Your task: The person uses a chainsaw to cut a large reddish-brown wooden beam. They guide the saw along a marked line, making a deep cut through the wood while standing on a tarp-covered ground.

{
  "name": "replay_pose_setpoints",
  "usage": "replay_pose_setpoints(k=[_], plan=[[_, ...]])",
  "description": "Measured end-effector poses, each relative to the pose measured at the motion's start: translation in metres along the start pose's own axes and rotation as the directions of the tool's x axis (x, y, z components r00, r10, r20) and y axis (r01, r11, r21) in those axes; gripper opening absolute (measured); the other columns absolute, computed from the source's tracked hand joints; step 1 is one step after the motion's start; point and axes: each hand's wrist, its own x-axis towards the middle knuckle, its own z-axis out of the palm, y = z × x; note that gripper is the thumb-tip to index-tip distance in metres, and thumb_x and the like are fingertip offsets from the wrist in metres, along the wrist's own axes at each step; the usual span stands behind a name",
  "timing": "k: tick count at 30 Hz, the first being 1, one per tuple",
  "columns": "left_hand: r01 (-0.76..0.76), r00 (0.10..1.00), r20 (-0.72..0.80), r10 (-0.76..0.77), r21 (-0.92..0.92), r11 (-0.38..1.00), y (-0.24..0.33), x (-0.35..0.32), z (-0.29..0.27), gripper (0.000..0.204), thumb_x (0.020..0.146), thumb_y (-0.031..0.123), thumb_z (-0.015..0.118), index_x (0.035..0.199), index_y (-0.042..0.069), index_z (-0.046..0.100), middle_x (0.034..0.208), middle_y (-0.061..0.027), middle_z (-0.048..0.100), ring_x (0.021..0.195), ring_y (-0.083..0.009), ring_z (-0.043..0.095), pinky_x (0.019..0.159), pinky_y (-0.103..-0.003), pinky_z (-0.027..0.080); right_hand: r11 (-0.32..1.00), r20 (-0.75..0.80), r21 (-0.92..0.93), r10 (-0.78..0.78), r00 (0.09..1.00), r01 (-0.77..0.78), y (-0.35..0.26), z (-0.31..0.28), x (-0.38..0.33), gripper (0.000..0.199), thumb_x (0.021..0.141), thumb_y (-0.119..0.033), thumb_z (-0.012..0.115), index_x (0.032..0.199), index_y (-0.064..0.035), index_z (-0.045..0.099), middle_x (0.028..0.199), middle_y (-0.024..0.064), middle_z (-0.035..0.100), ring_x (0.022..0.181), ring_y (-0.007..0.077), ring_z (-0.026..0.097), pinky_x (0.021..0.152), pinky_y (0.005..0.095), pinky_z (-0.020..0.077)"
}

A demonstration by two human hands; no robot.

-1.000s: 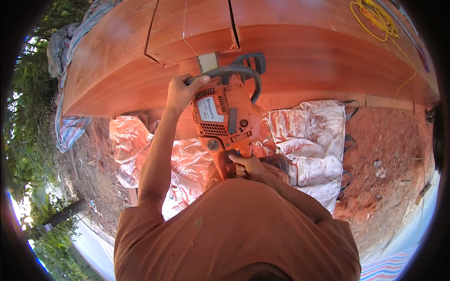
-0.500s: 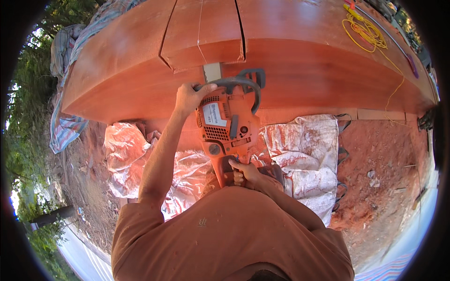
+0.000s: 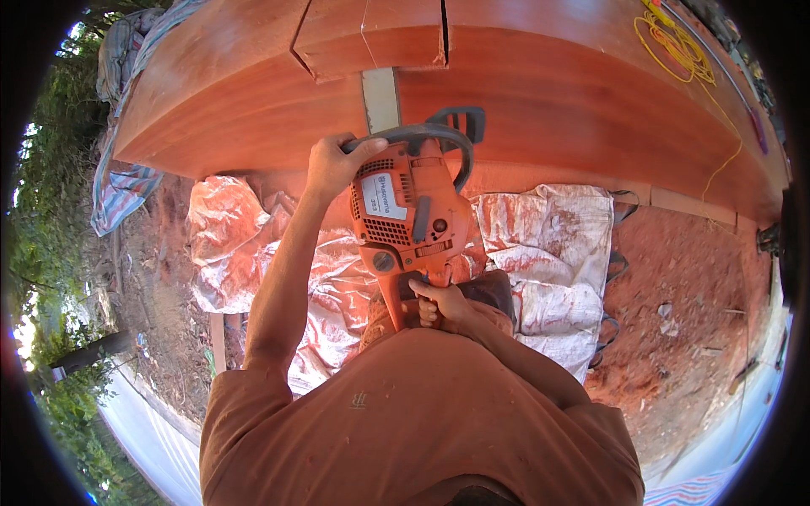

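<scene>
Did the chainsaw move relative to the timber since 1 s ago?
Yes. The chainsaw has shifted right along the timber; its bar now lies between the two cut lines, under the block, no longer at the left cut.

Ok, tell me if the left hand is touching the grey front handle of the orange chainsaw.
Touching. The head view shows the left hand with fingers wrapped over the grey front handle of the orange chainsaw.

Orange chainsaw (image 3: 411, 215), reddish-brown timber (image 3: 540, 93), yellow cord (image 3: 675, 51), white sacks (image 3: 548, 244)
</scene>
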Motion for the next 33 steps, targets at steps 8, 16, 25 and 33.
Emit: replay_pose_setpoints(k=[8,16,25,33], plan=[[0.021,1.0,0.013,-0.022,0.014,1.0,0.004,0.003,-0.004,0.061,0.079,0.057,0.08,0.072,-0.003,0.07,0.056,-0.0103,0.063,0.053,-0.0183,0.064,0.052,-0.034,0.051,1.0,0.005,0.007,0.023,1.0,-0.023,-0.008,0.005,0.0,0.032,0.097,-0.029,0.072,0.077,-0.0138,0.052,0.051,-0.0032,0.039,0.041,0.0118,0.034,0.044,0.0317,0.0303],[-0.04,0.999,0.026,0.04,-0.004,0.999,0.0,0.054,-0.004,0.058,0.081,0.053,0.08,0.073,-0.003,0.07,0.055,-0.0085,0.061,0.053,-0.0166,0.062,0.052,-0.034,0.049,0.999,-0.02,0.018,-0.036,0.999,0.036,-0.037,0.011,0.029,0.032,0.097,-0.031,0.071,0.079,-0.0128,0.052,0.051,-0.004,0.038,0.042,0.0089,0.033,0.045,0.0288,0.0293],[-0.029,0.999,0.043,0.028,0.02,0.999,0.007,0.082,-0.006,0.059,0.08,0.054,0.08,0.07,-0.003,0.068,0.054,-0.0071,0.059,0.053,-0.0153,0.06,0.051,-0.033,0.047,0.997,0.011,0.036,-0.071,0.997,0.07,-0.053,0.013,0.04,0.027,0.097,-0.029,0.072,0.085,-0.0136,0.053,0.055,-0.004,0.042,0.044,0.0081,0.035,0.046,0.0275,0.0299],[-0.082,0.996,0.042,0.083,-0.02,0.996,0.003,0.091,-0.004,0.059,0.08,0.054,0.081,0.068,-0.002,0.068,0.053,-0.0063,0.058,0.049,-0.0137,0.058,0.046,-0.031,0.044,0.989,0.002,0.013,-0.144,0.99,0.144,-0.058,0.014,0.051,0.025,0.095,-0.028,0.074,0.086,-0.0152,0.054,0.054,-0.0054,0.04,0.042,0.0069,0.035,0.042,0.0261,0.027]])
